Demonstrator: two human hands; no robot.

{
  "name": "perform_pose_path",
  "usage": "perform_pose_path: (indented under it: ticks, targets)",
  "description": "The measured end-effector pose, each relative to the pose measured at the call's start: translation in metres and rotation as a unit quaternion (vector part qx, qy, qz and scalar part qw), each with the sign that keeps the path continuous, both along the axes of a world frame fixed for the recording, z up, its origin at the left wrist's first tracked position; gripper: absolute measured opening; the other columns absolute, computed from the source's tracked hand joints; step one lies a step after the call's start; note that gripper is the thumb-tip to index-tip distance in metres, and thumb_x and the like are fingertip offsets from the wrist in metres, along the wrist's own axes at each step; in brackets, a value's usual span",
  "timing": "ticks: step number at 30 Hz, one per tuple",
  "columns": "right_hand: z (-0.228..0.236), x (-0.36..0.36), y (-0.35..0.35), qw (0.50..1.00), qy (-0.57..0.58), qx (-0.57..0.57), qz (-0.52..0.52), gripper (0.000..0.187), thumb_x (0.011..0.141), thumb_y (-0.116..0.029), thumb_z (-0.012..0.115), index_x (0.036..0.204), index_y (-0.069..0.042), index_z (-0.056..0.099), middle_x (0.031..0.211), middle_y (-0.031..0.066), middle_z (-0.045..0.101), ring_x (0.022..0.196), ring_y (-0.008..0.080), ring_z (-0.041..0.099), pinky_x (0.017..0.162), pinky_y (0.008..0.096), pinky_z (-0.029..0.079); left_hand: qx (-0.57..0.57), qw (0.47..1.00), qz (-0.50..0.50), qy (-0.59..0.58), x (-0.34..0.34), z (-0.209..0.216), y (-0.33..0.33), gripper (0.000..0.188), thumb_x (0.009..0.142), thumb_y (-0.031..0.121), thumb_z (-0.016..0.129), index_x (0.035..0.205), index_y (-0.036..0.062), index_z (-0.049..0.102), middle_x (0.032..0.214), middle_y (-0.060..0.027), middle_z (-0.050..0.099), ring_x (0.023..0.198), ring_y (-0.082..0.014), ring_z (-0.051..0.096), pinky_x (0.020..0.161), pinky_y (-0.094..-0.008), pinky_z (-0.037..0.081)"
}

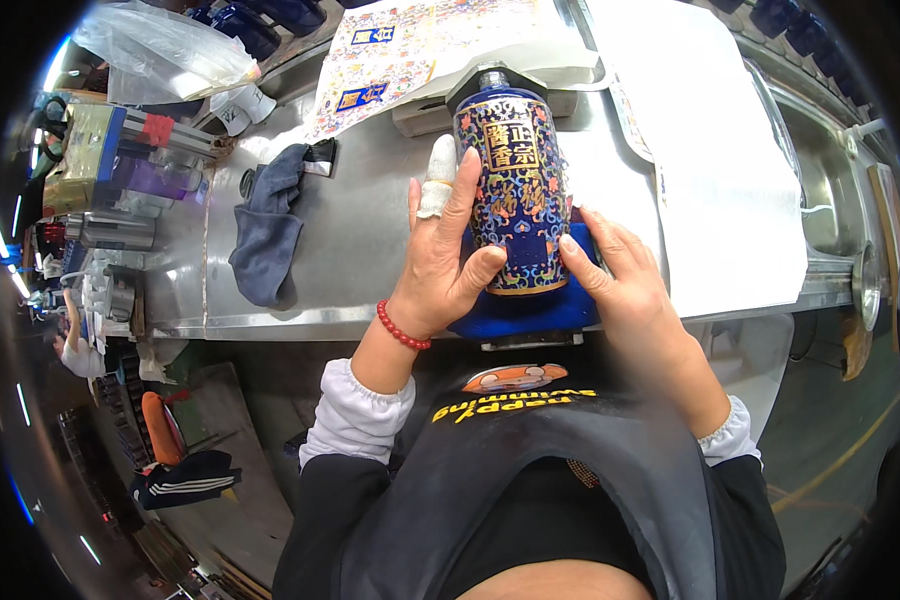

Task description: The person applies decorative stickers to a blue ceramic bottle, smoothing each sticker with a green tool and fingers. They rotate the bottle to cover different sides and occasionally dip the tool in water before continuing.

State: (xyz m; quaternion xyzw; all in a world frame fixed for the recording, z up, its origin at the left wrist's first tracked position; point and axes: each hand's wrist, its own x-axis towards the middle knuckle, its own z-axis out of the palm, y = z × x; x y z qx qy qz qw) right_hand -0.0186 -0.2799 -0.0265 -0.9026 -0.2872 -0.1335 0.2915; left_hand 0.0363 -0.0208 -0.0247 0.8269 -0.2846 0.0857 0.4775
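Observation:
A dark blue bottle point(515, 190) with gold and coloured patterning lies on its side on a blue pad point(530, 312) at the near edge of a steel table point(360, 240), its neck pointing away from me. My left hand point(442, 250) cups the bottle's left side; one finger wears a white wrap and a red bead bracelet circles the wrist. My right hand point(620, 280) presses fingertips on the bottle's lower right side, beside a dark blue label patch.
A grey-blue cloth point(268, 225) lies to the left on the table. Printed patterned sheets point(410, 50) and white paper point(710, 150) lie behind and right. A clear plastic bag point(165, 50) and boxes point(120, 150) crowd the far left.

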Motion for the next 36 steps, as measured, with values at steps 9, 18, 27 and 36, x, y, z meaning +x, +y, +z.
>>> perform_pose_path:
  ticks: [9, 18, 27, 36]
  targets:
    - [0.051, 0.034, 0.002, 0.945, 0.14, 0.285, -0.077, 0.036, 0.089, 0.006, 0.061, 0.124, 0.003, 0.057, 0.103, 0.0229, 0.07, 0.095, 0.0382, 0.072, 0.085, 0.0436, 0.057, 0.051, 0.999, 0.013, -0.014, -0.003, 0.007, 0.002, 0.091, 0.098, 0.067, 0.048, 0.163, 0.0076, 0.025, 0.165, -0.0304, 0.019, 0.154, -0.0451, 0.018, 0.12, -0.0633, 0.0]
    - [0.081, 0.117, 0.033, 0.98, -0.082, 0.107, -0.146, 0.015, 0.091, -0.015, 0.069, 0.103, -0.007, 0.064, 0.089, 0.0092, 0.068, 0.081, 0.0278, 0.066, 0.077, 0.0383, 0.05, 0.07, 0.997, 0.005, -0.004, -0.003, 0.013, 0.003, 0.094, 0.096, 0.067, 0.051, 0.163, 0.0062, 0.023, 0.164, -0.0321, 0.02, 0.153, -0.0468, 0.02, 0.118, -0.0663, 0.002]
    - [0.051, 0.044, 0.003, 0.911, 0.22, 0.348, -0.036, 0.017, 0.1, -0.013, 0.064, 0.11, 0.0, 0.065, 0.095, 0.0121, 0.07, 0.077, 0.0158, 0.069, 0.067, 0.0279, 0.054, 0.147, 0.987, 0.046, -0.042, -0.036, 0.018, -0.01, 0.118, 0.077, 0.044, 0.085, 0.159, -0.0075, 0.017, 0.148, -0.0276, 0.049, 0.134, -0.0412, 0.053, 0.12, -0.0655, 0.012]
    - [0.005, 0.027, -0.007, 0.989, 0.02, 0.143, 0.028, 0.057, 0.094, -0.005, 0.064, 0.147, 0.005, 0.045, 0.141, 0.0276, 0.055, 0.128, 0.0428, 0.054, 0.109, 0.0462, 0.044, 0.204, 0.97, 0.076, -0.104, -0.044, 0.01, -0.006, 0.097, 0.082, 0.03, 0.078, 0.158, -0.0044, 0.027, 0.155, -0.0299, 0.039, 0.147, -0.0506, 0.028, 0.12, -0.0631, 0.014]
